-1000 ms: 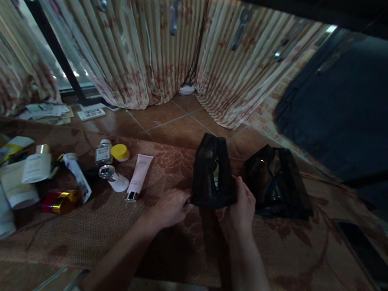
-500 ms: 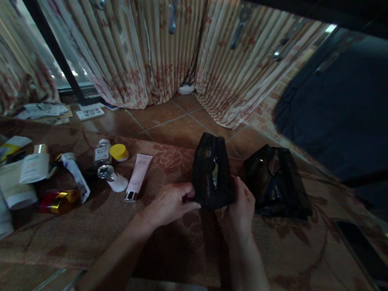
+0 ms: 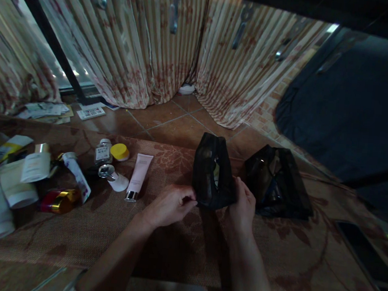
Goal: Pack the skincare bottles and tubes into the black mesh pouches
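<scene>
When looking from the head view, see one gaping black pouch, pinched at its near corners by left hand and right hand, between one pink tube and one black bag. Judge as partway: apparently holding something, not yet closed, with toiletries outside. Count one yellow lid, one phone.

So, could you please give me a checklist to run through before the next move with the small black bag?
1. Left grip at the near left corner of the small black bag: ok, thumb and fingertips pinched at its edge.
2. Right grip at the near right side: ok, fingers on the bag.
3. Bag's opening shut: not ok, it gapes and something pale shows inside.
4. Contents identified: cannot tell, too dark.
5. Second black bag clear of the right grip: cannot tell, they overlap in this view.
6. Pink tube capped: ok, silver cap on.
</scene>
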A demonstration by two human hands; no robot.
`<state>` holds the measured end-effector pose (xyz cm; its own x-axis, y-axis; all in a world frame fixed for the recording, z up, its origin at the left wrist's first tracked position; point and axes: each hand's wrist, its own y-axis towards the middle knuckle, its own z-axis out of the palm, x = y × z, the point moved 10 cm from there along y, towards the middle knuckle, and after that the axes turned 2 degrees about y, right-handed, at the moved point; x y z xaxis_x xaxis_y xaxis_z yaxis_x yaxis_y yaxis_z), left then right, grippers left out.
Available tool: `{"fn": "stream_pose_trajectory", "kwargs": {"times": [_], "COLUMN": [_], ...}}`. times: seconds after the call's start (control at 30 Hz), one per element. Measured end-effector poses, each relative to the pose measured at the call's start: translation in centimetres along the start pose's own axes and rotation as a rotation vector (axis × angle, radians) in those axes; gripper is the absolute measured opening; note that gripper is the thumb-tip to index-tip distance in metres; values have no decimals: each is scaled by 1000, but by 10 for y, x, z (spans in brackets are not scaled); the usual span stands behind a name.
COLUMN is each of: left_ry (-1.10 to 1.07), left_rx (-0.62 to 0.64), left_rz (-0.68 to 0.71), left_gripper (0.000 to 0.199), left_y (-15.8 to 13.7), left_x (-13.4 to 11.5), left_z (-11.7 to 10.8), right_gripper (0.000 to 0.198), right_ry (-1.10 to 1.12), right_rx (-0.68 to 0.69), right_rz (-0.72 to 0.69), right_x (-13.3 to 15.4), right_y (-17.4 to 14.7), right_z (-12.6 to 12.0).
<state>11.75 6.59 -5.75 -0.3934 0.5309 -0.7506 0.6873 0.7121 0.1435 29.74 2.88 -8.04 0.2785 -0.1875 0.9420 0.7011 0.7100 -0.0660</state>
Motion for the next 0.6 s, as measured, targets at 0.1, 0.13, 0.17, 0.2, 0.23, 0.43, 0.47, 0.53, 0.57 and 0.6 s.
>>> {"fn": "stream_pose_trajectory", "kwargs": {"times": [0.1, 0.13, 0.17, 0.2, 0.23, 0.43, 0.47, 0.53, 0.57, 0.6], "left_ry": [4, 10, 21, 36, 58, 139, 137, 131, 128, 126], "left_rx": [-8, -9, -6, 2, 13, 26, 24, 27, 28, 28], "left_rz": [-12, -23, -37, -52, -71, -164, -164, -154, -147, -139], "left_gripper": [8, 7, 7, 8, 11, 21, 20, 18, 16, 14], "left_y": [0, 1, 1, 1, 2, 3, 3, 3, 3, 3], "left_x": [0, 1, 3, 4, 7, 19, 19, 18, 17, 16], "left_z": [-2, -3, -3, -3, -3, -2, -1, 1, 1, 2], "right_gripper": [30, 30, 30, 30, 30, 32, 32, 31, 31, 31], "right_ry": [3, 4, 9, 15, 19, -9, -11, -5, -5, -8], "right_rx": [-9, -9, -9, -9, -11, -16, -17, -17, -16, -13], "right_rz": [-6, -4, -2, 1, 3, 7, 4, 0, 0, 2], "right_x": [2, 1, 1, 0, 0, -4, -4, -3, -3, -3], "right_y": [-1, -1, -1, -1, 0, 2, 2, 2, 2, 2], "right_z": [0, 0, 0, 0, -1, -4, -4, -4, -3, -3]}}
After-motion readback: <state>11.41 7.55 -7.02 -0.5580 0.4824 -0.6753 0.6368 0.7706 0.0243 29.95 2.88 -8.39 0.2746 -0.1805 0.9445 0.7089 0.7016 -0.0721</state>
